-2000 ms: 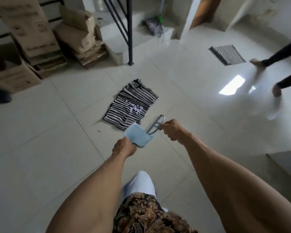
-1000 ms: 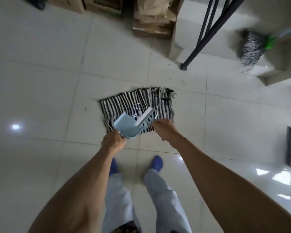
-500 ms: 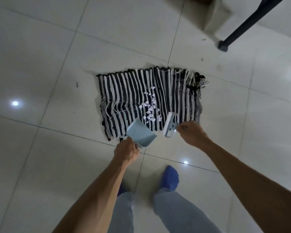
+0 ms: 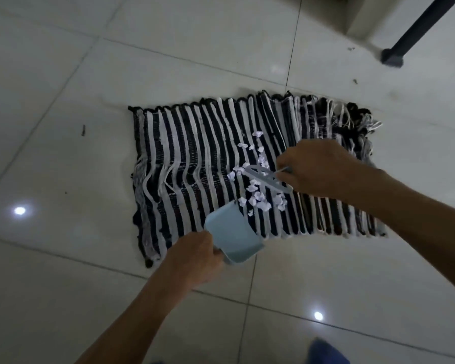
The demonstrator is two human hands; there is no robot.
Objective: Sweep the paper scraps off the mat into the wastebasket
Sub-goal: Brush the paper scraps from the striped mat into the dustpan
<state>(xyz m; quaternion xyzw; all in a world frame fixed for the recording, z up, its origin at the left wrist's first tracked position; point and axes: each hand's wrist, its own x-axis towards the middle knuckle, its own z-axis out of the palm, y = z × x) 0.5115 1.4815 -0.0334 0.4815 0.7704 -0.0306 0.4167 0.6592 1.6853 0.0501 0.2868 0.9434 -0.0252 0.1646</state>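
Dozens of scraps [image 4: 258,198] still on the mat [image 4: 195,158], but the brush [image 4: 267,179] has now dropped among them. Right hand [image 4: 313,169] grips it, left hand [image 4: 195,258] grips the dustpan [image 4: 231,232] right beside the pile, so sweeping's starting.

Paper scraps [image 4: 258,198] lie on the mat [image 4: 195,164] (right of centre), between dustpan [image 4: 233,236] and brush [image 4: 267,179]
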